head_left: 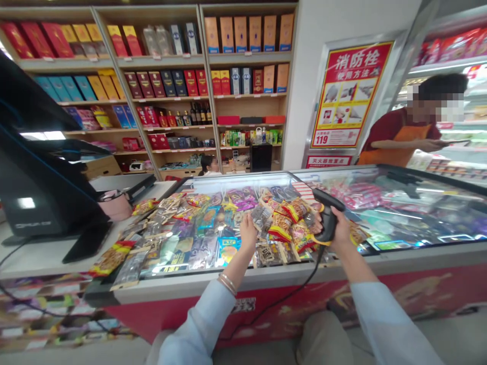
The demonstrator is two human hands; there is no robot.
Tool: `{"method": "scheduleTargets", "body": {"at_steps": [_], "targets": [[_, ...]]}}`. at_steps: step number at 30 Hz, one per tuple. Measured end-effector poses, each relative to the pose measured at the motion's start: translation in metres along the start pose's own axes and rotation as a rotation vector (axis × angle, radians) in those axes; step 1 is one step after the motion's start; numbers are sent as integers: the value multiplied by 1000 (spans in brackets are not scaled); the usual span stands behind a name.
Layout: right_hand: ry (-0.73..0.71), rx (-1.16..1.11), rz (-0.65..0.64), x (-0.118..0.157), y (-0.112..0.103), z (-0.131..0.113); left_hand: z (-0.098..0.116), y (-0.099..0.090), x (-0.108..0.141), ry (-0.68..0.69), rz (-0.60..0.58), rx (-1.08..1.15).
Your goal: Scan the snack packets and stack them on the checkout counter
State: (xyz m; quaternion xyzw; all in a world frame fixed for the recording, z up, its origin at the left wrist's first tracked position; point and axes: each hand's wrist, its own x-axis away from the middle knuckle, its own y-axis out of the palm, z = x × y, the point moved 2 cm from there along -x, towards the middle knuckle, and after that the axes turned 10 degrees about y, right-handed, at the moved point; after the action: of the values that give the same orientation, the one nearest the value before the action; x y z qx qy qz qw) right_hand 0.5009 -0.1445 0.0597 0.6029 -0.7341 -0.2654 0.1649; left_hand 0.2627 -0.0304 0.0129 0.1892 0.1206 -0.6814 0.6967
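My right hand [340,228] is wrapped round the handle of a black barcode scanner [327,200], whose cable hangs down over the front of the freezer. Its head tilts toward the left. My left hand [249,232] pinches a small clear-and-dark snack packet [260,215] above the glass top. Between my hands lies a pile of red-and-yellow snack bags [280,226]. Below it, brown-and-clear packets [266,255] lie near the front edge. A blue packet [228,249] shows just left of my left wrist.
The chest freezer [213,279] spans the front. At left stand a checkout screen [41,192] and a pink cup [115,205]. More snack bags [112,257] lie at the left corner. A person in an orange apron [413,133] stands behind at right. Shelves of boxes [249,58] line the back.
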Motion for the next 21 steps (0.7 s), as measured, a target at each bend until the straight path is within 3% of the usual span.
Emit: {"method": "scheduleTargets", "body": {"at_steps": [7,14,21], "targets": [[-103,-49,83,2,-49,-2,-12,13,2,111,6,-188],[-163,-108,84,-2,-65,10,-23,13,2,201,-70,-287],[-135,-106,53,-5,-79,17,-20,15,6,227,-89,-344]]}}
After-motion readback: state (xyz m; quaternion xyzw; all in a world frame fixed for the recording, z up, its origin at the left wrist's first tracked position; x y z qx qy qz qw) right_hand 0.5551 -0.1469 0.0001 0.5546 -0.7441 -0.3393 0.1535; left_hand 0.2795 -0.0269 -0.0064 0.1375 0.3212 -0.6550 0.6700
